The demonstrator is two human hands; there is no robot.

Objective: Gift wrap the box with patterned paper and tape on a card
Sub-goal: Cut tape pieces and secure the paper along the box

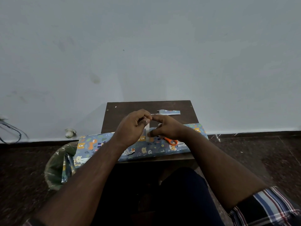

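I sit at a small brown table [123,110]. My left hand [132,128] and my right hand [164,127] are up over the table, close together. Between them hangs a strip of clear tape [147,130]. My left fingers [145,119] pinch its top end. My right fingers are curled by the tape's lower end, and I think my thumb touches it.

The animal paper [104,142] lies along the near side of the table, under my hands. Orange scissors [171,141] rest on the paper. A cut paper strip [169,112] lies at the far side of the table. A bin [57,165] stands left of the table.
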